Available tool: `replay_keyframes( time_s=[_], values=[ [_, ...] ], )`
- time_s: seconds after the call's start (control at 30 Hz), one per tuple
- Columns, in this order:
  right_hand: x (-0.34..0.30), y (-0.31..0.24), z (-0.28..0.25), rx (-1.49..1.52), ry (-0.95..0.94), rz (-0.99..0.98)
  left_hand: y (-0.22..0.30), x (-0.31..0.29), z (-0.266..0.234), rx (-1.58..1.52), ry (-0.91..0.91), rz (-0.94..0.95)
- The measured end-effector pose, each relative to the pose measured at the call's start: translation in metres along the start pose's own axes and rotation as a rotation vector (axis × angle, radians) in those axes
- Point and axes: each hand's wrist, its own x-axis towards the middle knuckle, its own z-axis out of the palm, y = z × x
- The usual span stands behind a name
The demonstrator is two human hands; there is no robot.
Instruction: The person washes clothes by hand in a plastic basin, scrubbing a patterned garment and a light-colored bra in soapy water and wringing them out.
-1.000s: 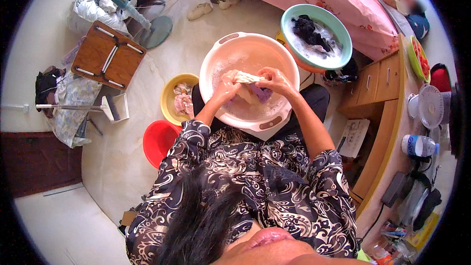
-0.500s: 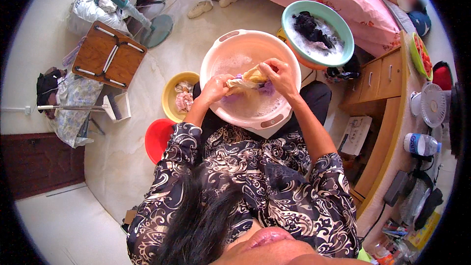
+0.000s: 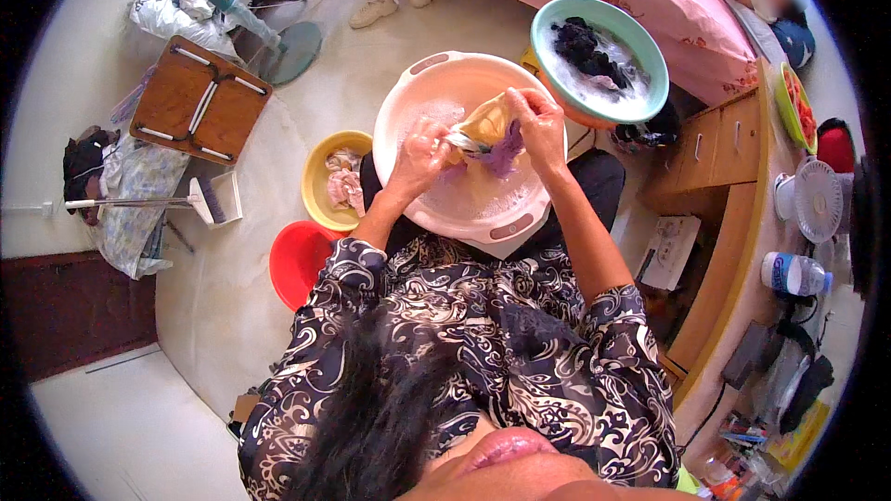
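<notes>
Over the pink basin [image 3: 436, 83] of soapy water, both my hands grip one small wet cloth [image 3: 487, 122], yellow with purple trim. My left hand [image 3: 422, 156] is closed round its bunched, whitish end. At the other side my right hand [image 3: 535, 121] pinches the yellow part from above, fingers closed. Between the hands the cloth is stretched, and a purple edge hangs down toward the water. What kind of garment it is, I cannot tell. Suds float along the basin's near side, close to its brown-grey handle.
A teal basin [image 3: 663, 83] with dark clothes in suds stands at the far right. To the left are a yellow basin [image 3: 311, 187] with pinkish cloth and a red basin [image 3: 299, 264]. A wooden desk [image 3: 733, 181] runs along the right. A folded table [image 3: 200, 97] and fan stand far left.
My right hand has risen slightly and moved right, pulling the yellow part upward. More of the cloth shows spread between my hands. My left hand has turned and shifted a little.
</notes>
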Motion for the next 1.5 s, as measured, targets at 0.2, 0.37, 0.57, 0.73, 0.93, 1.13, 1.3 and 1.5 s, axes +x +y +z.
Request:
replay_keyframes(
  time_s=[0.2, 0.37, 0.57, 0.73, 0.93, 1.13, 1.3, 1.5],
  values=[
    [0.017, 0.069, -0.032, -0.012, 0.170, 0.070, 0.024, 0.011, -0.023, -0.203, 0.202, 0.078],
    [0.013, 0.081, -0.043, -0.048, 0.183, 0.222, 0.022, 0.012, -0.043, -0.188, 0.252, -0.126],
    [0.009, 0.091, -0.030, -0.353, 0.192, 0.018, -0.018, 0.013, -0.022, -0.346, 0.138, -0.258],
    [0.005, 0.119, -0.007, -0.695, 0.020, -0.238, -0.045, 0.001, 0.029, 0.006, -0.018, -0.166],
    [-0.008, 0.118, 0.035, -1.026, -0.271, -0.131, -0.029, 0.005, 0.061, 0.298, -0.321, -0.470],
    [0.007, 0.136, 0.038, -1.237, -0.348, -0.091, -0.044, 0.014, 0.075, 0.336, -0.291, -0.508],
    [0.027, 0.183, 0.022, -1.071, -0.409, -0.029, -0.056, 0.019, 0.084, 0.426, -0.279, -0.535],
    [0.056, 0.167, 0.008, -0.724, -0.166, 0.210, -0.068, 0.017, 0.046, 0.014, -0.146, -0.441]
  ],
)
